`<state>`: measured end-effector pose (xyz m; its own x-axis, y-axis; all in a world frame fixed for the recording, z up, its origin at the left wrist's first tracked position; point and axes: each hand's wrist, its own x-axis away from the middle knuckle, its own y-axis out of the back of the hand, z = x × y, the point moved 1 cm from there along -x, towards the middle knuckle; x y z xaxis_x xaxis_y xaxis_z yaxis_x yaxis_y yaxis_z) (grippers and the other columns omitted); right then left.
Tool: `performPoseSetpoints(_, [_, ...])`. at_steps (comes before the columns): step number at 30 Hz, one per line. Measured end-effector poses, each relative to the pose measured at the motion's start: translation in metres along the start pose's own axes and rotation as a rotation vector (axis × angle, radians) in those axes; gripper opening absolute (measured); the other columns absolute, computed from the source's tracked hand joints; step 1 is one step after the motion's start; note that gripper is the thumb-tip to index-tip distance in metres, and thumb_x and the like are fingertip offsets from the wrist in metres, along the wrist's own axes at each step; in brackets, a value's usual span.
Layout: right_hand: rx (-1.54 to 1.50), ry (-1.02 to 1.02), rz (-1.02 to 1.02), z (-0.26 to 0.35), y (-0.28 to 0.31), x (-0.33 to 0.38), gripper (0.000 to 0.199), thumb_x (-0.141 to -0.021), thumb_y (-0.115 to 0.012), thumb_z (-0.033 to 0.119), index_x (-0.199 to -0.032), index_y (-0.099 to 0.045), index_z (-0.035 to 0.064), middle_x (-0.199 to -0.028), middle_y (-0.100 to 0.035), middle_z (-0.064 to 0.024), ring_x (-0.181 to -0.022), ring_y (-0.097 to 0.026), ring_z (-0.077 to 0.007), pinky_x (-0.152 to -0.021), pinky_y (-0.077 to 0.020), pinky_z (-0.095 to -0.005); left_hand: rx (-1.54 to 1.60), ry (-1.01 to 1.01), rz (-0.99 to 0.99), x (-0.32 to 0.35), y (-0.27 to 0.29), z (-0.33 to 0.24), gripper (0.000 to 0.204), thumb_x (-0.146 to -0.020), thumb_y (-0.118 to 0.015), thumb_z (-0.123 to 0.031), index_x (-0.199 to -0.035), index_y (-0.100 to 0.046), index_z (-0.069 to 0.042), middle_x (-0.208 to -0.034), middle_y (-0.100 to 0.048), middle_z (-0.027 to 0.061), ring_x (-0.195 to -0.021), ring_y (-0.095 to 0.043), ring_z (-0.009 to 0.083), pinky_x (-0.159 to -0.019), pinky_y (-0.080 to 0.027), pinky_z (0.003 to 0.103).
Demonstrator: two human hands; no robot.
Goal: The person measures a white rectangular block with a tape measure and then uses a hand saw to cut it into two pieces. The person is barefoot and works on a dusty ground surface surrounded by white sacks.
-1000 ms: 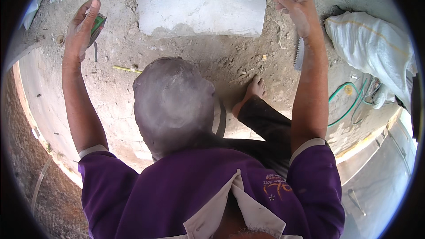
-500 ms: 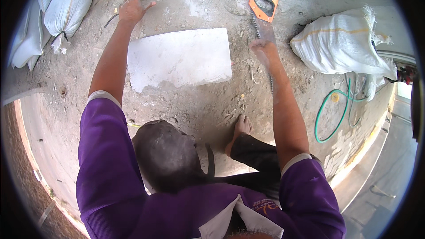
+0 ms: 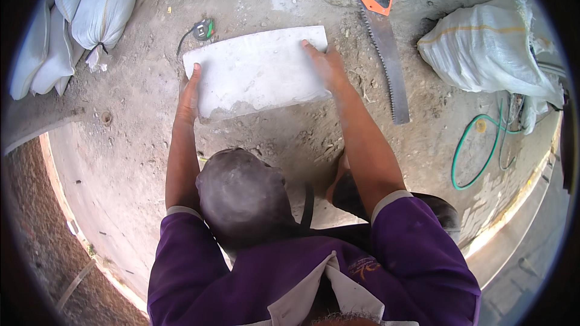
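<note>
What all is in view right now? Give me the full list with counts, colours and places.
block: 1, pale grey, on the ground at centre, held at both ends
tape measure: 1, green and dark, just beyond the block's left corner
saw: 1, orange handle, right of the block
sacks: several, white, top left
sack: 1, white, right
hose: 1, green, looped below the right sack
left hand: on the block's left end
right hand: on the block's right end

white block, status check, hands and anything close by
Left hand flat on the white block at its left end, right hand on its right edge. Block lies on dusty ground. Handsaw right of it, tape measure behind, both apart.
</note>
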<state>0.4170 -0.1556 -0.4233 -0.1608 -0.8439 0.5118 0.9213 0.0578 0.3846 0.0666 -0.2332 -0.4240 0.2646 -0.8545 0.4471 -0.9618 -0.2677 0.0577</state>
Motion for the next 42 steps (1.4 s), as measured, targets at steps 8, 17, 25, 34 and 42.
performPoseSetpoints(8, [-0.201, 0.215, -0.111, 0.047, 0.038, 0.020, 0.086, -0.085, -0.077, 0.052, -0.141, -0.049, -0.0067, -0.124, -0.066, -0.0269, -0.111, -0.067, -0.0341, -0.095, -0.0526, -0.0399, 0.148, -0.282, -0.018, 0.012, -0.020, -0.001, 0.098, -0.089, -0.072, -0.061, -0.152, -0.033, 0.003, -0.143, -0.051, 0.0181, -0.129, -0.051, 0.0268, -0.110, -0.041, 0.038])
performPoseSetpoints(17, [-0.098, 0.441, -0.048, 0.087, 0.062, -0.053, 0.098, -0.083, -0.081, 0.045, -0.155, -0.033, -0.0011, -0.145, -0.052, -0.0225, -0.133, -0.052, -0.0297, -0.109, -0.0433, -0.0401, 0.072, -0.421, -0.036, -0.068, -0.049, -0.068, 0.096, -0.090, -0.075, -0.053, -0.154, -0.030, 0.001, -0.146, -0.048, 0.0188, -0.133, -0.049, 0.0286, -0.112, -0.040, 0.040])
performPoseSetpoints(25, [0.005, 0.483, -0.228, 0.070, 0.047, -0.089, 0.087, -0.074, -0.086, 0.039, -0.138, -0.048, -0.0057, -0.127, -0.066, -0.0235, -0.114, -0.068, -0.0327, -0.099, -0.0523, -0.0399, 0.091, -0.325, -0.004, -0.071, -0.061, -0.083, 0.090, -0.089, -0.077, -0.046, -0.153, -0.033, 0.000, -0.141, -0.053, 0.0191, -0.126, -0.056, 0.0297, -0.105, -0.049, 0.041])
performPoseSetpoints(34, [0.207, 0.441, -0.210, 0.089, 0.043, -0.086, 0.076, -0.079, -0.080, 0.042, -0.134, -0.054, -0.0036, -0.125, -0.067, -0.0251, -0.112, -0.068, -0.0355, -0.099, -0.0522, -0.0435, -0.041, -0.375, -0.219, -0.128, -0.055, -0.073, 0.091, -0.077, -0.087, -0.050, -0.140, -0.049, 0.004, -0.127, -0.063, 0.0178, -0.114, -0.064, 0.0261, -0.098, -0.050, 0.037])
performPoseSetpoints(42, [0.714, 0.386, -0.596, 0.113, 0.113, -0.157, 0.054, -0.084, -0.071, 0.041, -0.114, -0.068, -0.0025, -0.115, -0.070, -0.0261, -0.110, -0.067, -0.0403, -0.096, -0.0512, -0.0461, -0.172, -0.303, -0.330, -0.111, -0.068, -0.080, 0.087, -0.074, -0.091, -0.047, -0.131, -0.054, 0.007, -0.123, -0.068, 0.0207, -0.110, -0.066, 0.0279, -0.097, -0.050, 0.037])
